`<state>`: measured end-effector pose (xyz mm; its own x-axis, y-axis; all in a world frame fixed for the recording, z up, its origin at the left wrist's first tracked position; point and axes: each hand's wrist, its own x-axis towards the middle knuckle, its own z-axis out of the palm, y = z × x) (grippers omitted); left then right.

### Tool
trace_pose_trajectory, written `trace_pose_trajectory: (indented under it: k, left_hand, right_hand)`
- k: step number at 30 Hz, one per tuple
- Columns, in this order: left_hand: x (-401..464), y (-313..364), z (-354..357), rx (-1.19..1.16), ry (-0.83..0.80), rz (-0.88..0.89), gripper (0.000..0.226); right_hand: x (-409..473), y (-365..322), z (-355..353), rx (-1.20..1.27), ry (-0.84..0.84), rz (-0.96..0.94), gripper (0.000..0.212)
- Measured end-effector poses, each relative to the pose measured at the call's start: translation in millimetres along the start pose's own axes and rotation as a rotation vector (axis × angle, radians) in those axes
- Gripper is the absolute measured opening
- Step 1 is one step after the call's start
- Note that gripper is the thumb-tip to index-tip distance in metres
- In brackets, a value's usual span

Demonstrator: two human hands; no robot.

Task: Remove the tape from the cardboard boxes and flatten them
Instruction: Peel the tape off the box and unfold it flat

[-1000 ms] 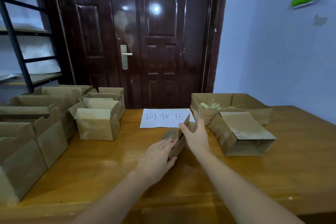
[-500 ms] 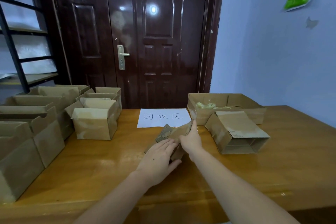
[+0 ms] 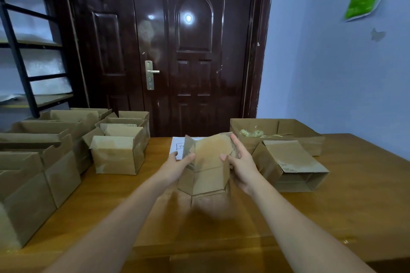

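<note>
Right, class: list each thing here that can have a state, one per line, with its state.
Held cardboard box: collapsed, lifted, gripped at both sides.
Left hand: gripping it.
Right hand: gripping it.
Box on its side: ends open.
Door: closed.
Nearest upright box: flaps open.

Wooden table (image 3: 346, 201) bearing cardboard boxes (image 3: 116, 154), paper (image 3: 176, 147)

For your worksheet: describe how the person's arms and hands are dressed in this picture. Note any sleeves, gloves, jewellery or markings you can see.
Both forearms are bare right down to the bottom edge of the picture, so no sleeves show. The left hand and the right hand wear no gloves. No rings, watch, bracelet or other markings are visible on either hand or wrist.
</note>
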<state>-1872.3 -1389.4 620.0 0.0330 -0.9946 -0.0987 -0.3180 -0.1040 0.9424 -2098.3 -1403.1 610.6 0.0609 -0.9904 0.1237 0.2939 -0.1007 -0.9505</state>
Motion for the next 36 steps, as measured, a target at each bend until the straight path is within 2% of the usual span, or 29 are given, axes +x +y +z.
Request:
trace_pose_trajectory:
  k: [3,5,7,9,14,17,19,23,26,30,33,36]
  left_hand:
    - [-2.5,-11.8,1.2,-0.273,-0.197,-0.182,0.069]
    - [-6.5,-19.3,3.7,-0.355,-0.296,-0.211,0.056]
    - [-6.7,-25.9,6.2,-0.390,-0.251,-0.183,0.057]
    - [-4.2,-30.2,8.7,-0.365,-0.121,-0.141,0.059]
    - [4.0,-34.7,9.1,-0.073,0.214,0.031,0.068]
    - [5.2,-36.3,12.7,0.059,0.302,0.147,0.065]
    - [4.5,-36.6,14.1,0.186,0.323,0.221,0.060]
    - [5.2,-38.5,17.1,0.403,0.254,0.339,0.070]
    - [10.9,-47.6,19.7,0.629,0.180,0.288,0.057]
    - [20.1,-74.0,23.8,0.804,0.107,0.185,0.068]
    - [24.9,-93.3,28.6,1.029,0.168,0.219,0.068]
    - [30.1,-102.9,30.7,1.060,0.120,0.280,0.068]
  right_hand:
    - [1.4,-3.1,2.8,0.047,-0.076,-0.004,0.081]
    - [0.2,-5.1,4.6,-0.007,-0.098,0.003,0.083]
    - [-1.4,-7.5,2.8,-0.153,-0.088,-0.009,0.084]
    - [-0.5,-8.8,-1.3,-0.354,-0.076,-0.039,0.086]
    - [1.3,-3.2,-0.1,-0.604,-0.047,-0.039,0.081]
    - [0.8,2.2,0.9,-0.785,-0.095,-0.030,0.098]
    - [0.5,6.7,1.8,-0.963,-0.137,-0.100,0.098]
    - [1.6,18.4,4.5,-1.198,-0.179,-0.234,0.089]
    - [1.8,32.7,4.1,-1.268,-0.220,-0.161,0.082]
    - [1.7,49.1,-3.5,-1.379,-0.272,-0.056,0.068]
    - [3.1,59.9,-9.3,-1.474,-0.346,-0.014,0.057]
    - [6.6,63.4,-13.7,-1.607,-0.432,-0.052,0.051]
